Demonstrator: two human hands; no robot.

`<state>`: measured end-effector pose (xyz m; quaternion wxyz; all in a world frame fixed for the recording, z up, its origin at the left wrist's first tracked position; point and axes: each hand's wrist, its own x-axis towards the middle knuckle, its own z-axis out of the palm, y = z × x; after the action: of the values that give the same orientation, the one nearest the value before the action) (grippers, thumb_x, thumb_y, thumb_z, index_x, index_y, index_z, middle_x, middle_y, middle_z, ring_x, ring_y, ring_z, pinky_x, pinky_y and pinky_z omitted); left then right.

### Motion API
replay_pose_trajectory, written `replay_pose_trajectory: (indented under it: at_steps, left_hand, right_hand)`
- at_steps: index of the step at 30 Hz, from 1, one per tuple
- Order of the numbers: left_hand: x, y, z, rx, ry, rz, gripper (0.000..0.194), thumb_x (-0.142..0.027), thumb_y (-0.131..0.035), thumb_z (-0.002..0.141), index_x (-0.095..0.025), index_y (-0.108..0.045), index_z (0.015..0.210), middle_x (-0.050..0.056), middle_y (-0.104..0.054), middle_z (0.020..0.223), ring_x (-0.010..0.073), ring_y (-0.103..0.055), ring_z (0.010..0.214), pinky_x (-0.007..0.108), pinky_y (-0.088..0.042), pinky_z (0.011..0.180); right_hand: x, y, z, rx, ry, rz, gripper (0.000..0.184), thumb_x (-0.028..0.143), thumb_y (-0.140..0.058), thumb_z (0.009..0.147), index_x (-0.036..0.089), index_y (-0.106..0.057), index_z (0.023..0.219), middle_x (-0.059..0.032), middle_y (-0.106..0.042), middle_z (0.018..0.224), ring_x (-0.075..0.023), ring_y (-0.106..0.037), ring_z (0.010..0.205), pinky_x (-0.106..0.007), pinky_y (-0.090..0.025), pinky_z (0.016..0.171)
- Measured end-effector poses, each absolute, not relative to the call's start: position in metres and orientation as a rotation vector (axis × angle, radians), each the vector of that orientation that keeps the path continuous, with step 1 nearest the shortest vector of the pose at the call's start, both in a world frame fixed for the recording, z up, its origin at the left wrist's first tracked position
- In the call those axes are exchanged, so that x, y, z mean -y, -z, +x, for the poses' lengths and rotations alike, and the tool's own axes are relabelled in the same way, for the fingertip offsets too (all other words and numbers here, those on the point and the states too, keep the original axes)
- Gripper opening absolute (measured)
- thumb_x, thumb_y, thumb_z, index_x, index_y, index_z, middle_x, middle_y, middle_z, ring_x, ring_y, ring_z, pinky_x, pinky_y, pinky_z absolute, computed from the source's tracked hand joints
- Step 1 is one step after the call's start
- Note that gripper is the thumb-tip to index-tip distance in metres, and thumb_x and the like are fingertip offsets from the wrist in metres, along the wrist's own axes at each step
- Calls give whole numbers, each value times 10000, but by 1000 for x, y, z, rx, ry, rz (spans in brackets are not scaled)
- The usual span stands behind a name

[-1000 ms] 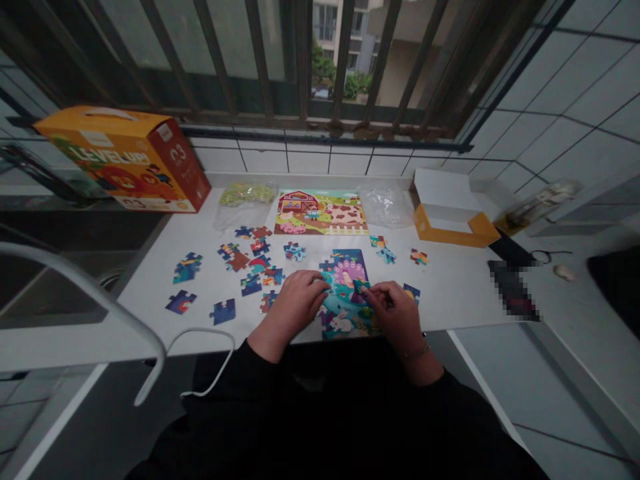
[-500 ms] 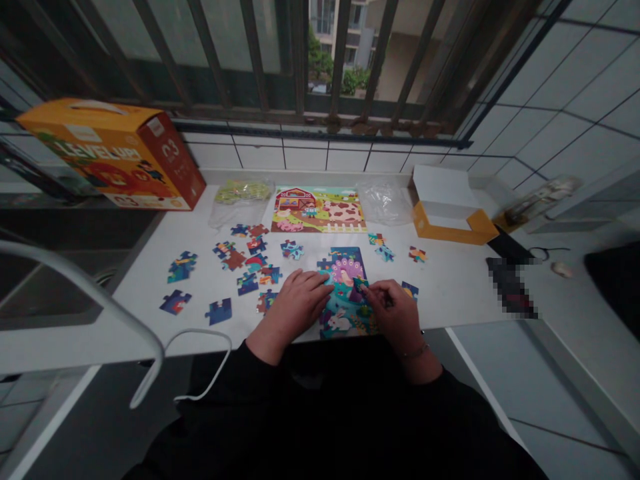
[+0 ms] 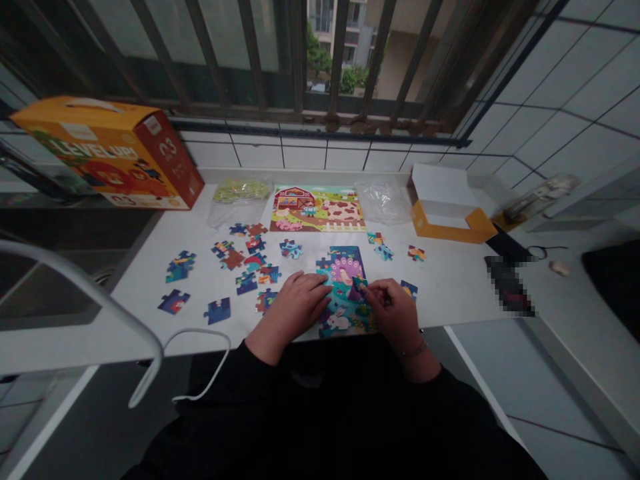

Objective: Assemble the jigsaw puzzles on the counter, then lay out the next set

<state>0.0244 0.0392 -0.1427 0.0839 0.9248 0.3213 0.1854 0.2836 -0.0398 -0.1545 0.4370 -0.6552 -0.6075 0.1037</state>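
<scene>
We find 2 jigsaws on the white counter. The farm jigsaw at the far side looks complete (no gaps show from here), while the peacock jigsaw, nearer us, is only partly built. Its peacock and white rabbit are together, but its outline is ragged. The right hand is closed in a pinch on a small teal-and-purple piece, just over the jigsaw's right side; the left hand lies open, its fingers flat against the left edge. Much remains loose — a scatter of pieces spreads left of the hands, some joined in clumps, and 4 more pieces sit to the right. An orange box stands far left, an open white-and-orange box far right.
</scene>
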Motion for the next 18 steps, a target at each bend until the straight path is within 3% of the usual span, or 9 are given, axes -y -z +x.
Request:
replay_pose_trajectory:
  at_steps: [13, 18]
  left_hand:
    - [-37, 141, 27, -1000, -440, 2804, 237, -323, -617, 1106, -274, -711, 1317, 78, -707, 1471, 281, -664, 1365, 558, -458, 1197]
    - [-20, 144, 34, -1122, -393, 2813, 379, -398, -660, 1087, -230, -647, 1426, 143, -626, 1596, 333, -616, 1449, 609, -451, 1210]
  right_hand:
    - [38, 154, 280, 1581, -170, -1554, 276, 488, -687, 1068, 232, -704, 966, 3, -664, 796, -166, -601, 657, -313, -492, 663]
    - [36, 156, 277, 1612, -145, -1565, 212, 428, -652, 1083, 219, -685, 1086, -7, -654, 862, -171, -603, 692, -318, -512, 694]
